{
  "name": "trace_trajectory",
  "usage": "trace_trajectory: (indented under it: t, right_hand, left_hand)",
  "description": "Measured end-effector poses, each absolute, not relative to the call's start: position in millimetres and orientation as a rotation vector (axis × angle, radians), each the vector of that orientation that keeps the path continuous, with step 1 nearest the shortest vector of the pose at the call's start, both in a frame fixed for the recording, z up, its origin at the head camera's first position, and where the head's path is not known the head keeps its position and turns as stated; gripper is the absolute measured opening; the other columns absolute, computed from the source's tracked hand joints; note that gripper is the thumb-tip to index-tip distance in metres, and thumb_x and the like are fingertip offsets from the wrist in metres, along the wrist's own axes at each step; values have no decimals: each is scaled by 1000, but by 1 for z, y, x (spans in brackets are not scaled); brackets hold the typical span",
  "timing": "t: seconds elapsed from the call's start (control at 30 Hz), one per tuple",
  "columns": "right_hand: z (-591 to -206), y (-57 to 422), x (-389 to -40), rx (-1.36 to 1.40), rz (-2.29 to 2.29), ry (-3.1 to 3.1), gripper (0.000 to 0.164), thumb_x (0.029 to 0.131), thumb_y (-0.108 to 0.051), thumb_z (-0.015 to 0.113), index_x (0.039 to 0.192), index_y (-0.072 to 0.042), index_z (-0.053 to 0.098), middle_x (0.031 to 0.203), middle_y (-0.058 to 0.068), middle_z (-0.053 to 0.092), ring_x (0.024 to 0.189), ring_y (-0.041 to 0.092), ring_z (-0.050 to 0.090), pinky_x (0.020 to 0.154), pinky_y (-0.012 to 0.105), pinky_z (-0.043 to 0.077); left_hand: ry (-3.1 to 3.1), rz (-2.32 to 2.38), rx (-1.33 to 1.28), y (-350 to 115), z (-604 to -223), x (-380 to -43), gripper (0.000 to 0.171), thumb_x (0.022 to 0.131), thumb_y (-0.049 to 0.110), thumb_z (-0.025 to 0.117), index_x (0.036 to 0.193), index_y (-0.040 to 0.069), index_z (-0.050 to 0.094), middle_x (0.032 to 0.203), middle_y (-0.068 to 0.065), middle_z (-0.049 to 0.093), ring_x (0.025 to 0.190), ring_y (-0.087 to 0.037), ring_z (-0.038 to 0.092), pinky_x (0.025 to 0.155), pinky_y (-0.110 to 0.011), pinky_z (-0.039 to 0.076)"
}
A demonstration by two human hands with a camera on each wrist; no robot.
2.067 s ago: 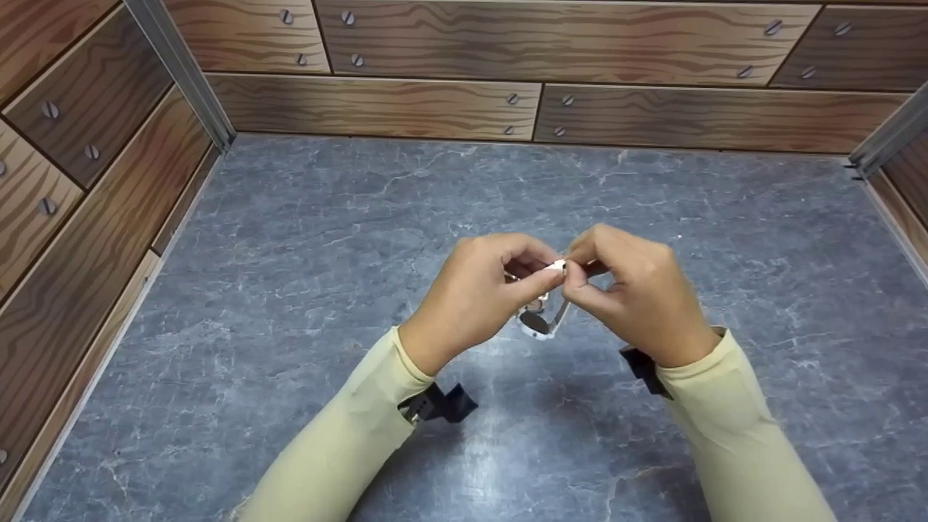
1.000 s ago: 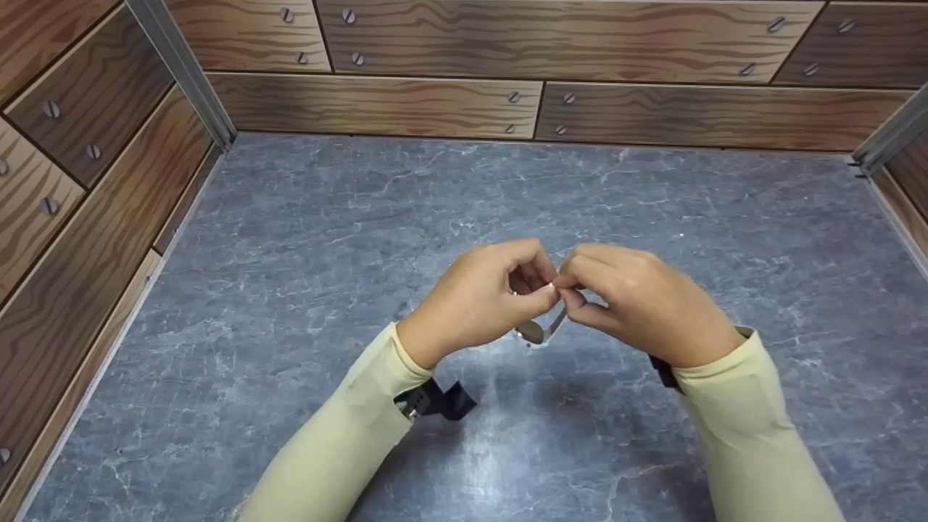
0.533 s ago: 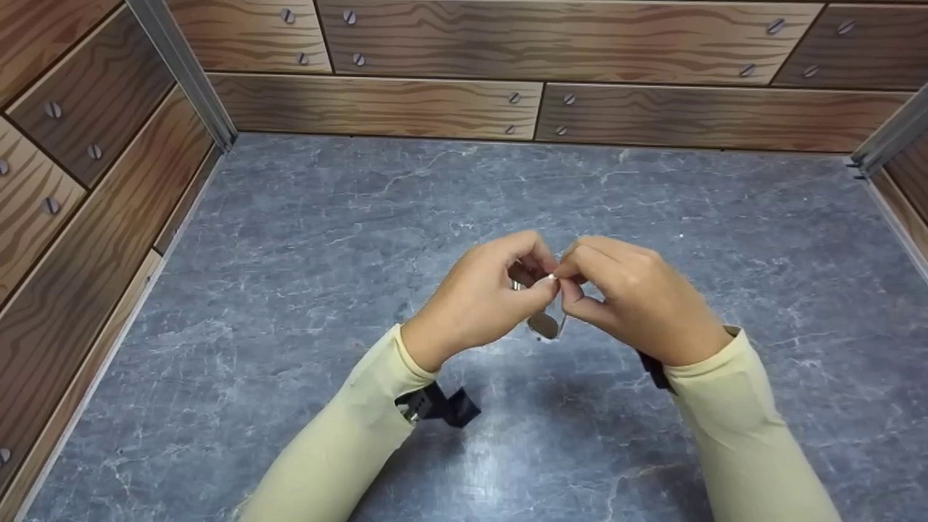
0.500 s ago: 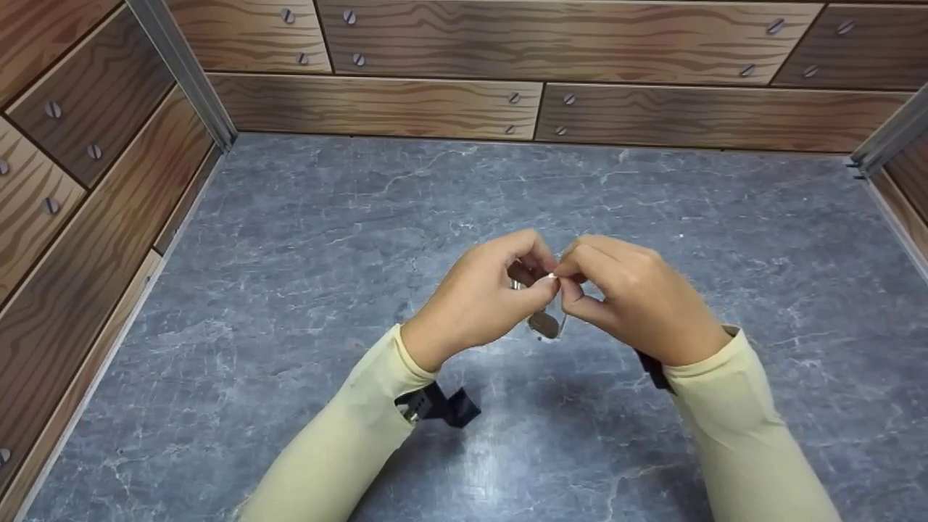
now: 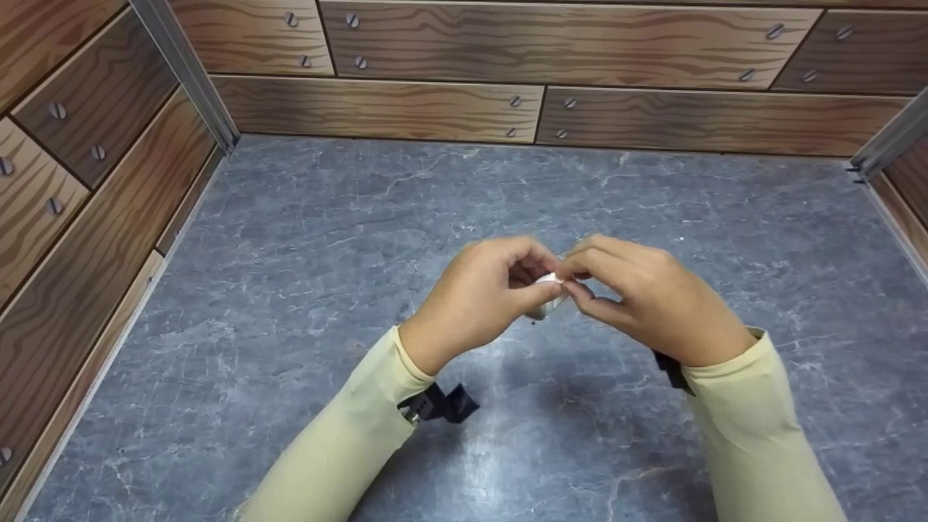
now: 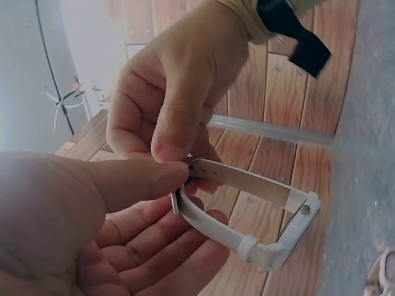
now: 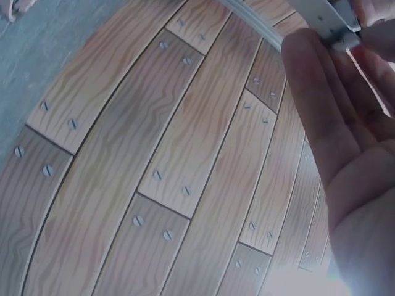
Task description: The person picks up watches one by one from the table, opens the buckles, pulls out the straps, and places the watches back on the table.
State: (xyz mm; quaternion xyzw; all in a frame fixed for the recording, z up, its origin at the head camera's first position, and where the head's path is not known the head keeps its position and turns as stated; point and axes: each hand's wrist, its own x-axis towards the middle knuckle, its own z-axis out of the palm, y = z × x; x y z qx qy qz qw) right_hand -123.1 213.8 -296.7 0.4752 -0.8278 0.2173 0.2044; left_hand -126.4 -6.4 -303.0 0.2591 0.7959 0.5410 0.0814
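Note:
A wristwatch with a white strap [image 6: 213, 230] is held in the air between both hands. In the left wrist view its case [image 6: 297, 225] hangs at the right, crown outward, and the strap forms a loop. My left hand [image 5: 467, 301] pinches the strap near its buckle [image 6: 178, 200] with the thumb on top. Facing it, my right hand [image 5: 645, 301] pinches the strap end at the same spot. The fingers partly cover the buckle. In the right wrist view, only a piece of the strap [image 7: 321, 17] shows at the top right.
Below the hands lies a blue-grey marbled tabletop [image 5: 348, 217]. Wood-patterned walls [image 5: 435, 109] stand at the back and sides, with metal corner posts [image 5: 181, 69]. A black wrist mount [image 5: 438, 404] juts from under the left sleeve.
The watch has tilted, so its round case back, seen before below the fingers, is mostly hidden now. My right hand has shifted slightly right. Both hands stay at the strap.

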Motion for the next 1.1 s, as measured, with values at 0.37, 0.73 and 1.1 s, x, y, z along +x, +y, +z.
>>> trace_trajectory:
  t: [0.37,0.73,1.1]
  right_hand:
    - [-304,212,-125,1335,537,-2239,28,80,13,75,97,-8,69,93,0,69,73,9,62,62,22,52]
    - [-303,211,-126,1324,558,-2213,18,82,11,68,94,-3,67,93,4,70,79,13,67,68,26,57]
    - [-303,209,-127,1322,547,-2213,15,85,8,63,94,-2,67,93,6,70,79,14,66,67,26,56]
  left_hand:
    - [2649,1314,894,-7,-305,-128,15,100,26,71,108,16,79,88,10,75,69,2,68,70,-20,54]
    - [2523,1485,842,-8,-305,-130,7,97,23,73,100,17,76,83,12,71,74,0,68,70,-23,56]
    - [2445,1553,830,-7,-305,-127,5,96,12,67,100,15,67,87,9,70,71,-5,70,65,-24,55]
